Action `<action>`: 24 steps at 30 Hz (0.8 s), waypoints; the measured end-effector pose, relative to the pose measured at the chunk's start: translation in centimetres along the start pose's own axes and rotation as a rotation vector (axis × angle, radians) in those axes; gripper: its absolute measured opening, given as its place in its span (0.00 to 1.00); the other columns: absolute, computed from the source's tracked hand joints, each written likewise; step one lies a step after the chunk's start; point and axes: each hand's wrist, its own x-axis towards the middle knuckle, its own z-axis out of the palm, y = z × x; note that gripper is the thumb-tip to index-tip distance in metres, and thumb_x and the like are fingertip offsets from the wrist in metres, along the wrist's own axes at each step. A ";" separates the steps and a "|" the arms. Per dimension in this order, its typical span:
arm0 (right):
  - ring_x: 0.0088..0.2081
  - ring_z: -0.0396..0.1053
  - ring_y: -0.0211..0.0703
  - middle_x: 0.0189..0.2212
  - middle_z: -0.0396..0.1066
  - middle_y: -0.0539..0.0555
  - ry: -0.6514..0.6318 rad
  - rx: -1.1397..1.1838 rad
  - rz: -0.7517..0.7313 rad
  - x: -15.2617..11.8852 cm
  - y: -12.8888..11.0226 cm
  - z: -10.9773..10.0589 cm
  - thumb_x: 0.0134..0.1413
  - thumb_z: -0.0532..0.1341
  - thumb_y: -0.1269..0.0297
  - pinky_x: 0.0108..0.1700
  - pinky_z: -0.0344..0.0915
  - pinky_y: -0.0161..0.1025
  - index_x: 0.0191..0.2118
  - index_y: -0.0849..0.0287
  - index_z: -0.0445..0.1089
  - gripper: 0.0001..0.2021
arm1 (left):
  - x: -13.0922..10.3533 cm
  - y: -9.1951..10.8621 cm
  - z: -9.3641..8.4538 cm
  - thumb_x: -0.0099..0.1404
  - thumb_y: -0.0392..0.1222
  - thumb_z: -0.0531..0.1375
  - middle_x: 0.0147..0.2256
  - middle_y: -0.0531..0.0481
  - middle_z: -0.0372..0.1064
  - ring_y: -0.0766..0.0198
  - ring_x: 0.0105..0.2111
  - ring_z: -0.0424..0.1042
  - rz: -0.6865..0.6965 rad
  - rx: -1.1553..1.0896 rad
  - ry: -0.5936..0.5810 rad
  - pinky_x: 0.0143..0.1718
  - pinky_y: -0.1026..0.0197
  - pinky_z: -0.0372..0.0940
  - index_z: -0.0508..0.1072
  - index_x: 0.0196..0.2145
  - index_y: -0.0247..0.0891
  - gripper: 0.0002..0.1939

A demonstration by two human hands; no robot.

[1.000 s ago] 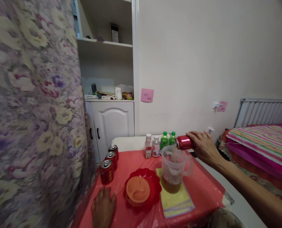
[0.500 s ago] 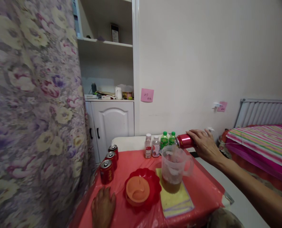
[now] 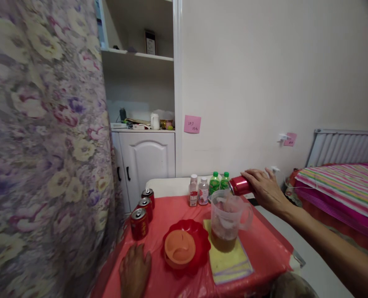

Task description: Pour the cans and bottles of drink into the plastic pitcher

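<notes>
My right hand (image 3: 261, 186) is wrapped round a red can (image 3: 239, 186), tipped with its top over the rim of a clear plastic pitcher (image 3: 224, 219). Brown liquid fills the lower part of the pitcher, which stands on a yellow cloth (image 3: 229, 267). My left hand (image 3: 135, 269) lies flat on the red tablecloth (image 3: 155, 231), holding nothing, near three upright red cans (image 3: 139, 224). Between the hands, an orange divided bowl (image 3: 179, 248) sits in a red scalloped plate (image 3: 202, 248).
Two small bottles (image 3: 203, 191) and two green-capped bottles (image 3: 214, 183) stand at the table's back. Behind are a white cabinet (image 3: 148, 159) and a wall. A floral curtain (image 3: 47, 145) hangs at left; a bed (image 3: 351, 186) is at right.
The can in my right hand has shifted very slightly left over the pitcher. My left hand remains in place.
</notes>
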 end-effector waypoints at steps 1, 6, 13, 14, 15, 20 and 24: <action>0.58 0.65 0.55 0.57 0.71 0.61 0.001 0.001 -0.008 0.0 0.0 0.1 0.60 0.51 0.77 0.63 0.45 0.62 0.62 0.55 0.61 0.25 | 0.0 0.0 0.0 0.73 0.41 0.45 0.62 0.36 0.67 0.49 0.61 0.67 0.001 0.005 0.005 0.61 0.50 0.58 0.71 0.58 0.31 0.24; 0.59 0.65 0.55 0.57 0.71 0.60 -0.003 0.005 -0.031 0.2 -0.2 0.2 0.60 0.50 0.78 0.63 0.45 0.62 0.62 0.54 0.61 0.26 | -0.1 -0.1 0.4 0.72 0.41 0.46 0.61 0.36 0.68 0.50 0.60 0.68 0.007 0.012 0.044 0.60 0.51 0.58 0.72 0.57 0.31 0.24; 0.61 0.63 0.56 0.58 0.71 0.61 -0.031 0.015 -0.041 0.5 -0.6 -0.1 0.60 0.50 0.79 0.64 0.45 0.64 0.62 0.56 0.61 0.26 | 0.0 -0.3 0.8 0.72 0.42 0.46 0.61 0.36 0.68 0.49 0.60 0.68 0.009 -0.012 0.047 0.60 0.50 0.58 0.72 0.57 0.31 0.24; 0.61 0.62 0.57 0.58 0.71 0.61 -0.032 0.017 -0.041 0.5 -0.7 -0.2 0.60 0.51 0.80 0.64 0.46 0.65 0.62 0.56 0.61 0.26 | 0.0 -0.3 0.8 0.72 0.42 0.46 0.61 0.35 0.68 0.49 0.60 0.68 0.008 -0.015 0.046 0.60 0.50 0.59 0.72 0.57 0.31 0.24; 0.62 0.62 0.58 0.58 0.71 0.61 -0.030 0.016 -0.042 0.5 -0.7 -0.2 0.60 0.51 0.80 0.64 0.46 0.65 0.62 0.56 0.62 0.26 | 0.0 -0.3 0.8 0.72 0.42 0.46 0.61 0.35 0.68 0.49 0.60 0.68 0.008 -0.018 0.046 0.59 0.50 0.59 0.72 0.57 0.31 0.24; 0.62 0.61 0.59 0.58 0.71 0.60 -0.033 0.010 -0.058 0.7 -0.8 -0.3 0.59 0.52 0.81 0.64 0.46 0.68 0.62 0.55 0.62 0.27 | 0.0 -0.3 0.7 0.72 0.41 0.46 0.61 0.35 0.68 0.48 0.60 0.68 0.011 -0.023 0.055 0.60 0.49 0.59 0.72 0.57 0.30 0.24; 0.63 0.60 0.59 0.59 0.70 0.59 -0.049 0.000 -0.091 0.9 -0.9 -0.1 0.60 0.52 0.81 0.65 0.44 0.68 0.63 0.55 0.62 0.27 | 0.0 -0.2 0.6 0.72 0.40 0.46 0.61 0.33 0.67 0.48 0.59 0.68 0.009 -0.024 0.056 0.59 0.49 0.59 0.72 0.56 0.30 0.24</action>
